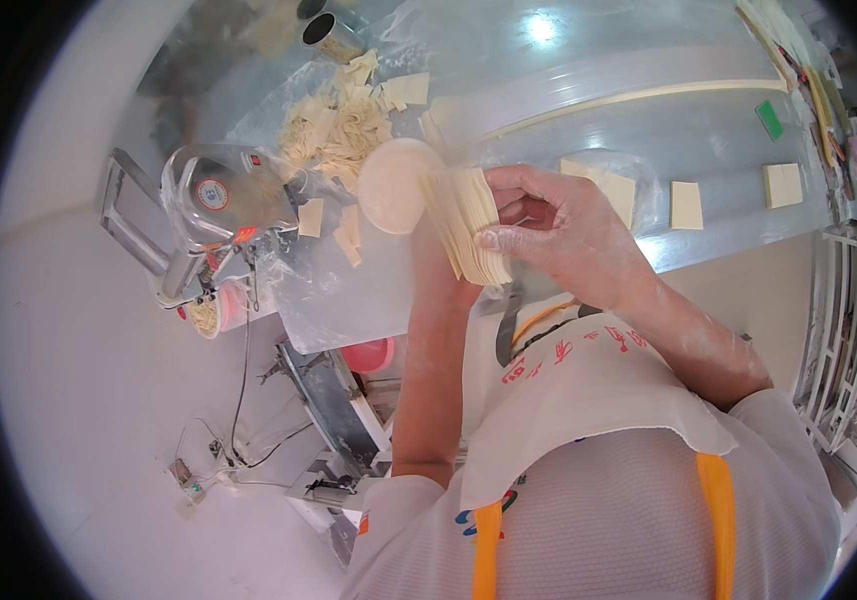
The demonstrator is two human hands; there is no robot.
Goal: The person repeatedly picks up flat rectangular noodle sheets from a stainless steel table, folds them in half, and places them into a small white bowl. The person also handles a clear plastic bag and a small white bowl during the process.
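A thick stack of thin, pale dough sheets [466, 225] is held upright in front of me, its layers slightly fanned. My right hand [556, 225] pinches the stack's right side, thumb in front and fingers behind. Beneath and behind the stack is my left hand [439, 259], mostly hidden, gripping it from below. Just left of the stack lies a round, whitish dish or lid [394, 185]. Beyond it is a heap of dough scraps and strips [338, 131], with loose cut pieces [310, 217] nearer. Rectangular dough stacks [687, 205] rest on the table to the right.
A shiny metal machine [226, 199] stands at the table's left end, above a tub of shreds [204, 319]. Metal cylinders [332, 37] lie at the back. A long pale strip [623, 97] crosses the metal table [728, 142], near a green card [769, 120]. A red basin [368, 354] sits below.
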